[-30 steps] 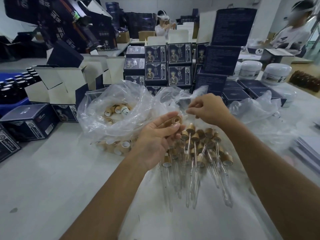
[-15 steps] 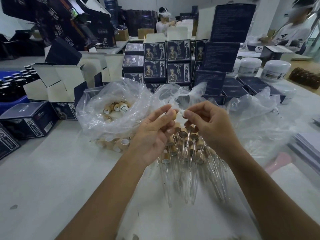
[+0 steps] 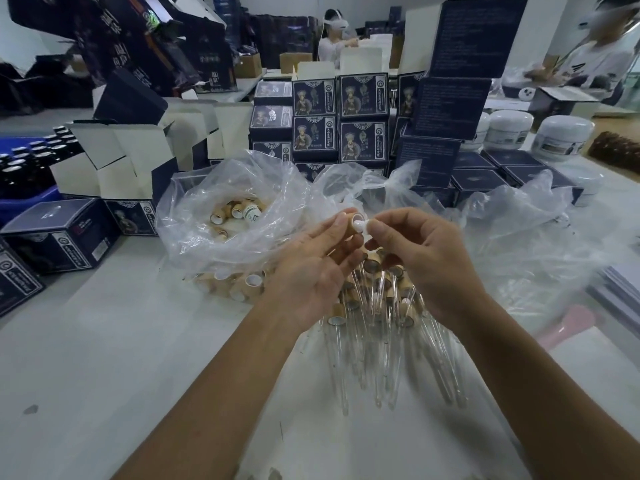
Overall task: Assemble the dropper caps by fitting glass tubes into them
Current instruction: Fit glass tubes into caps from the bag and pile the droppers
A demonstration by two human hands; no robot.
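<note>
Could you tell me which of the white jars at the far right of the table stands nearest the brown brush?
The rightmost white jar, which stands just left of the brown brush; the other white jars sit further left, beside the stacked dark boxes.

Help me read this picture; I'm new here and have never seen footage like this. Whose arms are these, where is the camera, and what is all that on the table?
There is no machine: a person wears one camera on the head, looking down at their own arms. The left hand pinches a tan dropper cap; the right hand pinches its white bulb end. Below them, finished droppers, caps with clear glass tubes, lie piled on the white table. A clear plastic bag to the left holds loose caps. Dark printed boxes are stacked behind.
</note>
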